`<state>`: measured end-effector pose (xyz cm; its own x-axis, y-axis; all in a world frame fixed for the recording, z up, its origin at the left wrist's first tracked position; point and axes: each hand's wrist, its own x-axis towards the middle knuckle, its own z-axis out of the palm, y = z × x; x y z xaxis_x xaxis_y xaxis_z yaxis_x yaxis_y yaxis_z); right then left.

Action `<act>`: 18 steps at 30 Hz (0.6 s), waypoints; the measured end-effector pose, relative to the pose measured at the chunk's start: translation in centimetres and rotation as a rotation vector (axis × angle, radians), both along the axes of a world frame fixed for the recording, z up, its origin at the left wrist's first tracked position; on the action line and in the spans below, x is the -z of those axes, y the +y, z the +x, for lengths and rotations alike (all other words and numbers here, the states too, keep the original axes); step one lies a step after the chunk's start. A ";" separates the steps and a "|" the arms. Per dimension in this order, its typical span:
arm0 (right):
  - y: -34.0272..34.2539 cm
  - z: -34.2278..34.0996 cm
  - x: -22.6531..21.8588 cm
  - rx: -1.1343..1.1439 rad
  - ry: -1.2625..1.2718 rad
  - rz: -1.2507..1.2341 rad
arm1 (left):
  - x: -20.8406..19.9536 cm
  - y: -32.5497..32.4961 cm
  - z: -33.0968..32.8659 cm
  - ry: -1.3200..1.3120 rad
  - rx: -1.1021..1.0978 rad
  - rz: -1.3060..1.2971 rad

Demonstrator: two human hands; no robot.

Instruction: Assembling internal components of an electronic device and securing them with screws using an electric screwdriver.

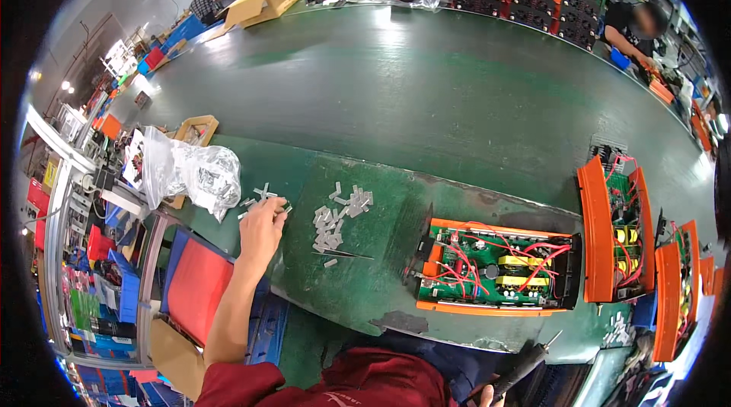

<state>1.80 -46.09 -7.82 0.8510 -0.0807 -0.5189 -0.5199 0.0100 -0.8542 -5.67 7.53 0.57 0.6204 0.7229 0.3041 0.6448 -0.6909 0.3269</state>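
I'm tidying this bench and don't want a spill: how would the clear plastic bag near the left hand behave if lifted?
The clear plastic bag is probably floppy, since its film is crumpled. Its right part bulges with something inside, so weight may sag there when lifted. Rolling seems unlikely, given its slumped, uneven shape.

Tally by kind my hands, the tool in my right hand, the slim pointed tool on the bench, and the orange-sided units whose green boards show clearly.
Hands: 2, left hand and right hand
Handheld driver: 1
Slim pointed tool: 1
Orange-sided units: 3
Total: 7
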 end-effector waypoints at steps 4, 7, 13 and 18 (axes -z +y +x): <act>0.1 -0.3 -0.2 0.015 0.004 -0.007 | 0.9 1.0 -0.7 0.036 0.030 -0.006; 0.0 -0.5 -0.3 0.007 -0.013 0.000 | 1.1 0.5 -1.1 0.043 0.063 0.062; 0.8 0.0 -1.9 -0.062 -0.041 -0.081 | -3.0 -3.5 2.2 -0.142 0.146 0.066; -0.9 -1.6 0.4 -0.329 -0.164 -0.161 | -8.9 -11.1 5.3 -0.219 0.428 -0.304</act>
<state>0.20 -46.98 -8.21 0.9156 0.1404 -0.3767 -0.3294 -0.2751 -0.9032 -0.33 -3.57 9.42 0.8231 0.4963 0.2761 0.2230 -0.7295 0.6466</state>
